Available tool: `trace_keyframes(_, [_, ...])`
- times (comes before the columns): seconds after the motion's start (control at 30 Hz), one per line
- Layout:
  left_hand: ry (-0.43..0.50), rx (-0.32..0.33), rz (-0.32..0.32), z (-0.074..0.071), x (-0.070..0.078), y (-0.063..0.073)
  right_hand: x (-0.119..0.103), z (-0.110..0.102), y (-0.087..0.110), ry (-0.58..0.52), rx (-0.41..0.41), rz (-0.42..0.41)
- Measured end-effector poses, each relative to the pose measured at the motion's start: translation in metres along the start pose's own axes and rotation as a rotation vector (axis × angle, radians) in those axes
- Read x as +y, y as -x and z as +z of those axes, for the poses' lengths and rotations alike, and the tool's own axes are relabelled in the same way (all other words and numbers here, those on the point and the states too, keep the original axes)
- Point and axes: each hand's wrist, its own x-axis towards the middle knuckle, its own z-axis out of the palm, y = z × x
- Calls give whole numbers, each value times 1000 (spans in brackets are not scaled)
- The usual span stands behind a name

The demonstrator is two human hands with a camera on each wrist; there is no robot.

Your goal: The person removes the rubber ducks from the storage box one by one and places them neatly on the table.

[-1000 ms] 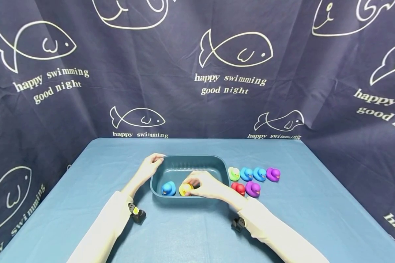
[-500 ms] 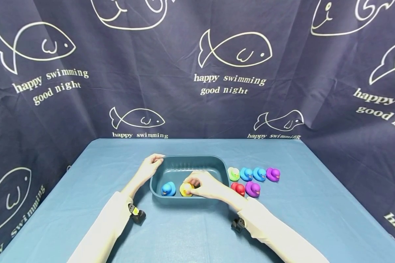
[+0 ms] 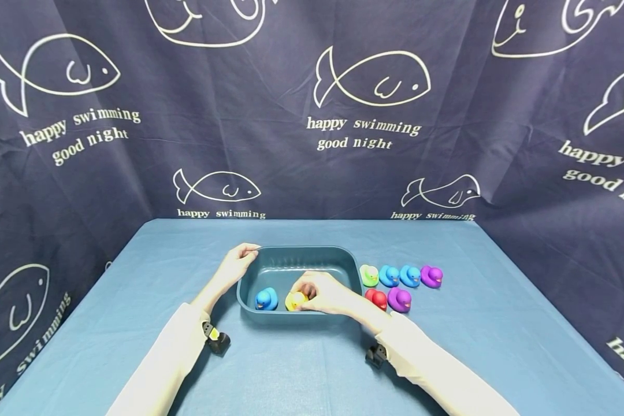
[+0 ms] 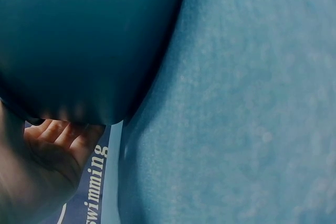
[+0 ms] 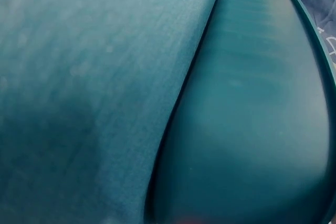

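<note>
In the head view a dark teal plastic bin (image 3: 312,317) stands on the table. My left hand (image 3: 237,260) grips its far left corner, thumb and fingers at the rim; the left wrist view shows that hand (image 4: 58,156) with its fingers against the bin wall (image 4: 100,51). Inside the bin, a blue rubber duck (image 3: 266,299) sits near the left end. To its right is a yellow rubber duck (image 3: 295,301), which my right hand (image 3: 325,292) holds between thumb and fingers, low behind the near wall. The hand covers part of the duck.
Right of the bin, a row has a green duck (image 3: 369,275), two blue ducks (image 3: 389,275) and a purple duck (image 3: 432,276). Nearer stand a red duck (image 3: 377,299) and another purple duck (image 3: 400,299). A dark fish-print curtain (image 3: 291,190) hangs behind the table.
The yellow duck has shifted slightly to the right inside the bin with my right hand at it. My left hand stays at the rim.
</note>
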Motion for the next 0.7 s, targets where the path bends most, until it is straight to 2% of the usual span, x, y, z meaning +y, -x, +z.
trace_keyframes(0.13, [-6,5,-1,-1,9,6,0,0,0,0,-11,1])
trace_keyframes(0.37, [6,-1,0,-1,8,5,-1,-1,0,1,-24,-15])
trace_keyframes(0.7, [1,-4,-2,0,11,6,-4,-3,3,29,73,-9])
